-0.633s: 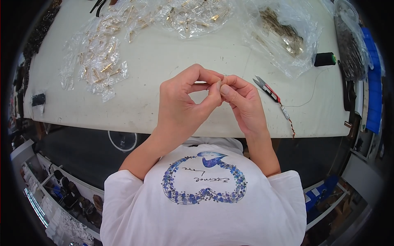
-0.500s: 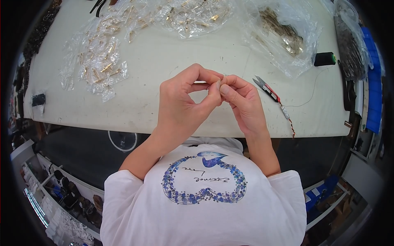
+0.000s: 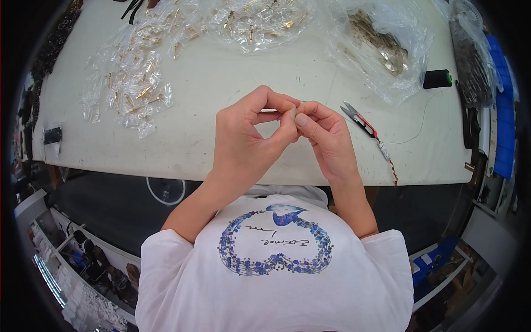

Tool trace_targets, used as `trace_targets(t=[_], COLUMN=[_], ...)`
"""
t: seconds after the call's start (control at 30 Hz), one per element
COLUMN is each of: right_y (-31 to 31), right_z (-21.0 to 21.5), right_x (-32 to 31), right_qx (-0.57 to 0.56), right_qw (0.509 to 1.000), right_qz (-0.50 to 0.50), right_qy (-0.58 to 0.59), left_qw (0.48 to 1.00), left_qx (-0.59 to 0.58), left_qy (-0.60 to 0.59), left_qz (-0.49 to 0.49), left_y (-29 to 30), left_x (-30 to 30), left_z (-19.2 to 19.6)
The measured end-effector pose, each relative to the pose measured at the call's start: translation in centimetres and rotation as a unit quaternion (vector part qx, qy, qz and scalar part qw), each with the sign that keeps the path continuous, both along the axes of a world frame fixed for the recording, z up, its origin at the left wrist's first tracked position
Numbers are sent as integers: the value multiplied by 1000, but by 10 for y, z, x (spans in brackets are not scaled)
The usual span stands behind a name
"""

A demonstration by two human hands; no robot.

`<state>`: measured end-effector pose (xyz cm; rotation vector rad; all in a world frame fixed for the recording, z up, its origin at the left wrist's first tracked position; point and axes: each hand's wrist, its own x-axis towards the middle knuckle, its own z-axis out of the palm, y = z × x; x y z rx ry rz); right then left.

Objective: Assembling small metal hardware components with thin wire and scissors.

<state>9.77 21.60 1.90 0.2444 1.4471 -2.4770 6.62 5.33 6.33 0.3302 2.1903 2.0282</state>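
Both hands meet above the white tabletop (image 3: 221,88): left hand (image 3: 243,138) and right hand (image 3: 326,138) pinch a tiny piece (too small to identify) between touching fingertips, near thread snips (image 3: 359,119).

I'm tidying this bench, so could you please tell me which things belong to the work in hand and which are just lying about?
In use:
- left hand and right hand, fingertips pinched together on something too small to make out

Lying about:
- thread snips beside the right hand
- dark thread spool
- clear bags of gold-coloured metal parts
- bag of darker metal parts
- white table
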Motion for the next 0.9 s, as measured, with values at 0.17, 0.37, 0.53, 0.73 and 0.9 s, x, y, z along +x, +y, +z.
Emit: trace_targets(t=[0.17,0.37,0.53,0.73,0.9], right_y=[-1,-1,-1,0,-1], right_z=[0,0,0,-1,0], right_x=[0,-1,-1,0,-1], right_qx=[3,1,4,4,11], right_qw=[1000,1000,1000,1000,1000], right_qz=[-1,-1,-2,0,-4], right_qy=[-1,-2,0,0,-3], left_qw=[1000,1000,1000,1000,1000], left_qx=[-1,-6,-7,-6,-1], left_qy=[-6,-2,-6,-10,-15], left_qz=[-2,1,0,2,4], left_y=[-1,-1,-1,0,1], left_x=[0,0,-1,-1,-2], left_z=[0,-2,-2,-3,-3])
